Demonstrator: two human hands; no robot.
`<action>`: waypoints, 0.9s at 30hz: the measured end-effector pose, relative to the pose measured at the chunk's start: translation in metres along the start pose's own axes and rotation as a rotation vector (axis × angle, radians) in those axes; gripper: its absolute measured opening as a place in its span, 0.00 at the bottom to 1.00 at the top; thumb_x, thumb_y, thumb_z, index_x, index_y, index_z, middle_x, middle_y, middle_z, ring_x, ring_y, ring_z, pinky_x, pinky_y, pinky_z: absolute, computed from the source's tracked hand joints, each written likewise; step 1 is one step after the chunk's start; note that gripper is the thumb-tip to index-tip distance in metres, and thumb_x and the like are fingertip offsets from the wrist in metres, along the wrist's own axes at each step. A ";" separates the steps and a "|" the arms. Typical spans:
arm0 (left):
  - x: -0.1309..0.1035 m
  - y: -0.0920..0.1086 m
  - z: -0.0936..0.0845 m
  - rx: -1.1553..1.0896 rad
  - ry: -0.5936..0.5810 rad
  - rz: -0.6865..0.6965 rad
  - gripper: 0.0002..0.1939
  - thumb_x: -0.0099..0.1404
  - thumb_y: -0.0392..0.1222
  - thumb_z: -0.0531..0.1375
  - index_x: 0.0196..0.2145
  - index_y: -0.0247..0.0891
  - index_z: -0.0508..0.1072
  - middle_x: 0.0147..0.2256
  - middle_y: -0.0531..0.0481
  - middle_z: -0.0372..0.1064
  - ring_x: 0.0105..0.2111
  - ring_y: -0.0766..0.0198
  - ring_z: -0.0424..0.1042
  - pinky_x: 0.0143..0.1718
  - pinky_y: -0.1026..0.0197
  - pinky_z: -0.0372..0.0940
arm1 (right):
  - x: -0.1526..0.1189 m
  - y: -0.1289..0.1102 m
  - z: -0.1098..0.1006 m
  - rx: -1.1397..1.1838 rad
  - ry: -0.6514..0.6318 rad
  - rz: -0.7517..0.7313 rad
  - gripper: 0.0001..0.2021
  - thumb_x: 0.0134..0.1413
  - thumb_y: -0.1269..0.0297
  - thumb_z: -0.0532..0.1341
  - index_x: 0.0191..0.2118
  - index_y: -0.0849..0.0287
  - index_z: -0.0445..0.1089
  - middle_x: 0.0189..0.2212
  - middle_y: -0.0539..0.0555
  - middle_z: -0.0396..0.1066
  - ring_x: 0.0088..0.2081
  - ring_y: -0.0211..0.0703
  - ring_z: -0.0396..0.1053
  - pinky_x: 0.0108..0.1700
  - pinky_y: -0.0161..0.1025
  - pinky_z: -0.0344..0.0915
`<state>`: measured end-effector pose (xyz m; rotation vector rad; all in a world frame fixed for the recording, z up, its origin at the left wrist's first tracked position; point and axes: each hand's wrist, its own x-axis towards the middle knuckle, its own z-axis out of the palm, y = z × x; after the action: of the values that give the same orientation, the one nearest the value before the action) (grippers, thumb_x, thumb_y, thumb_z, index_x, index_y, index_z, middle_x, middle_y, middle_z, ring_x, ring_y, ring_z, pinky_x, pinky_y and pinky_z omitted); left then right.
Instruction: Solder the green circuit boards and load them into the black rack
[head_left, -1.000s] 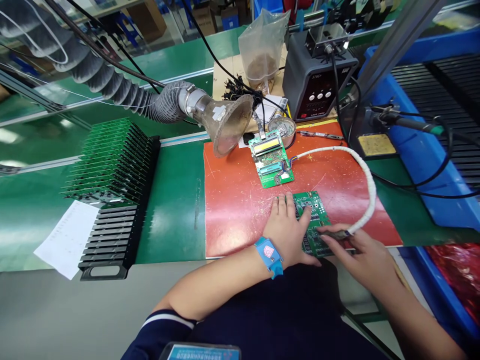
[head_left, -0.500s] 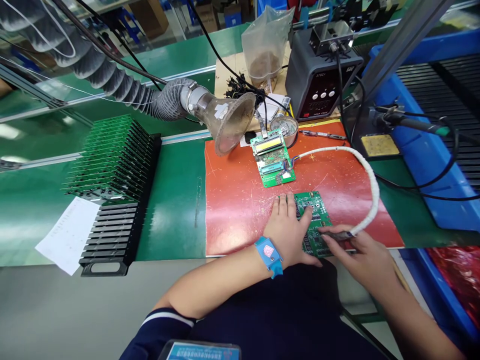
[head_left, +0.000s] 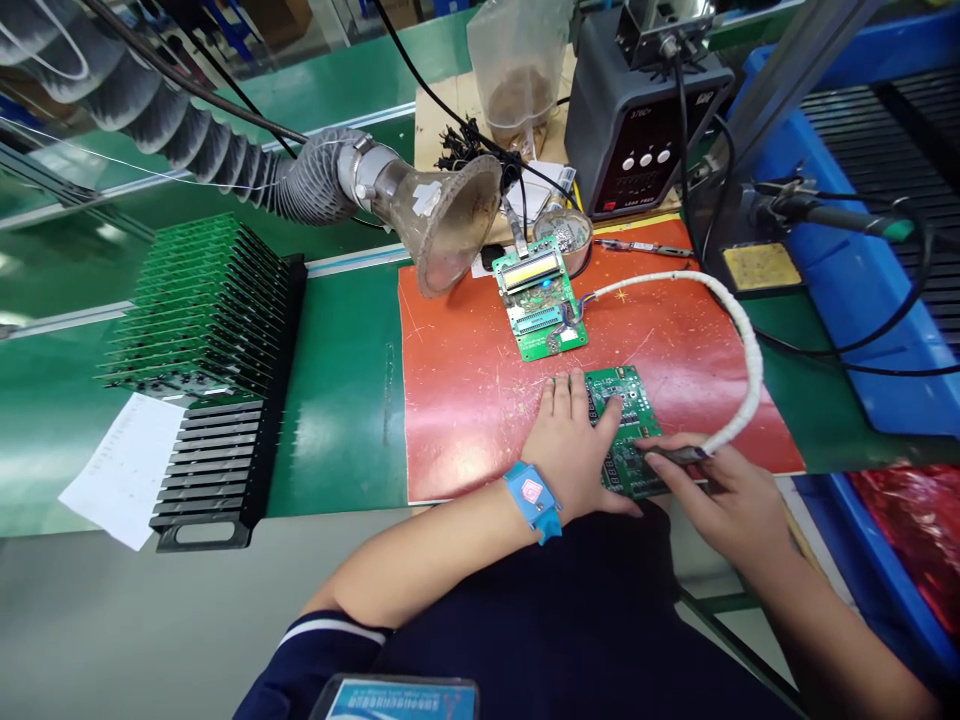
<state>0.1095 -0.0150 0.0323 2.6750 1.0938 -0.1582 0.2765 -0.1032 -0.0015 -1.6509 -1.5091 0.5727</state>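
Note:
A green circuit board point(head_left: 632, 430) lies near the front edge of the red mat point(head_left: 465, 430). My left hand point(head_left: 571, 450), with a blue wrist strap, rests spread over the board's left side, thumb and fingers apart. Between the fingers of my right hand point(head_left: 727, 495) is a dark probe point(head_left: 679, 455), its tip at the board's lower middle. A white-sleeved cable point(head_left: 739, 330) loops from the probe to a second green board point(head_left: 541, 300), which has a small display and a lit blue light.
A fume funnel point(head_left: 457, 225) hangs above the mat's back left. To the left, a black rack point(head_left: 217, 460) holds several upright green boards, beside a paper sheet point(head_left: 124, 470). A soldering station point(head_left: 645, 130) and blue crate point(head_left: 840, 350) are at the right.
A blue light now shows on the second board. The whole view has shifted slightly. My left hand stays on the board and my right hand still holds the probe against it.

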 end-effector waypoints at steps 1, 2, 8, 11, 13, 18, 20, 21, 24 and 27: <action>0.000 0.000 0.000 0.001 -0.004 0.000 0.65 0.39 0.77 0.64 0.66 0.36 0.52 0.66 0.27 0.43 0.65 0.30 0.44 0.64 0.39 0.45 | 0.000 0.000 0.000 0.006 0.000 0.012 0.06 0.59 0.62 0.61 0.41 0.56 0.72 0.36 0.52 0.77 0.30 0.40 0.74 0.30 0.33 0.73; 0.000 0.000 0.000 0.001 -0.009 0.001 0.65 0.39 0.77 0.64 0.66 0.36 0.52 0.66 0.27 0.43 0.65 0.30 0.44 0.63 0.39 0.45 | -0.001 0.001 0.000 0.011 0.002 0.021 0.06 0.59 0.62 0.62 0.41 0.56 0.72 0.36 0.52 0.77 0.30 0.40 0.74 0.30 0.33 0.73; 0.000 0.000 -0.001 0.006 -0.013 0.000 0.65 0.40 0.77 0.64 0.66 0.36 0.52 0.66 0.24 0.42 0.65 0.29 0.45 0.63 0.39 0.45 | -0.004 0.004 0.001 0.037 0.020 0.037 0.06 0.59 0.61 0.62 0.40 0.56 0.72 0.37 0.53 0.77 0.32 0.42 0.75 0.30 0.34 0.73; 0.000 0.000 0.000 0.006 -0.012 0.002 0.64 0.40 0.77 0.64 0.66 0.36 0.52 0.66 0.24 0.42 0.65 0.29 0.45 0.63 0.39 0.45 | -0.003 0.004 0.001 0.035 0.019 0.056 0.07 0.59 0.61 0.62 0.40 0.56 0.73 0.37 0.53 0.77 0.31 0.42 0.74 0.29 0.35 0.73; 0.000 0.000 0.000 0.004 -0.006 0.004 0.64 0.40 0.77 0.64 0.66 0.36 0.52 0.66 0.24 0.42 0.65 0.29 0.45 0.63 0.39 0.45 | -0.003 0.004 0.001 0.030 0.015 0.059 0.07 0.59 0.60 0.62 0.41 0.56 0.73 0.36 0.53 0.77 0.30 0.41 0.74 0.29 0.35 0.73; -0.001 0.000 0.002 0.005 0.010 0.007 0.65 0.40 0.78 0.63 0.66 0.36 0.53 0.66 0.26 0.43 0.65 0.30 0.45 0.63 0.39 0.45 | 0.000 0.001 0.001 0.018 0.019 0.045 0.07 0.58 0.60 0.62 0.40 0.56 0.73 0.35 0.53 0.77 0.29 0.40 0.74 0.29 0.33 0.73; 0.000 0.000 0.002 0.007 0.012 0.006 0.65 0.40 0.78 0.63 0.66 0.36 0.52 0.66 0.27 0.43 0.65 0.30 0.45 0.64 0.39 0.45 | 0.000 0.000 0.001 0.014 0.019 0.048 0.07 0.58 0.60 0.62 0.40 0.56 0.73 0.35 0.53 0.77 0.29 0.40 0.74 0.28 0.34 0.73; 0.000 -0.001 0.002 0.008 0.011 0.005 0.65 0.40 0.77 0.63 0.66 0.36 0.52 0.66 0.27 0.43 0.65 0.30 0.44 0.64 0.39 0.45 | 0.000 0.000 0.001 0.014 0.019 0.048 0.07 0.58 0.60 0.62 0.40 0.56 0.73 0.35 0.53 0.77 0.29 0.40 0.73 0.28 0.34 0.72; 0.000 -0.001 0.001 0.007 -0.001 0.004 0.65 0.39 0.77 0.65 0.66 0.36 0.52 0.66 0.27 0.42 0.65 0.29 0.44 0.64 0.39 0.45 | -0.001 0.001 0.001 0.011 0.022 0.040 0.07 0.59 0.60 0.62 0.40 0.56 0.73 0.35 0.53 0.77 0.29 0.39 0.73 0.27 0.33 0.72; 0.000 0.000 0.001 0.000 -0.004 0.002 0.66 0.39 0.76 0.65 0.66 0.36 0.52 0.66 0.26 0.42 0.65 0.29 0.44 0.64 0.39 0.45 | -0.002 0.002 0.001 0.019 0.018 0.036 0.06 0.59 0.61 0.62 0.41 0.56 0.72 0.35 0.52 0.77 0.29 0.38 0.73 0.28 0.32 0.72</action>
<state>0.1093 -0.0153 0.0313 2.6744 1.0892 -0.1635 0.2770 -0.1046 -0.0041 -1.6669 -1.4594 0.5888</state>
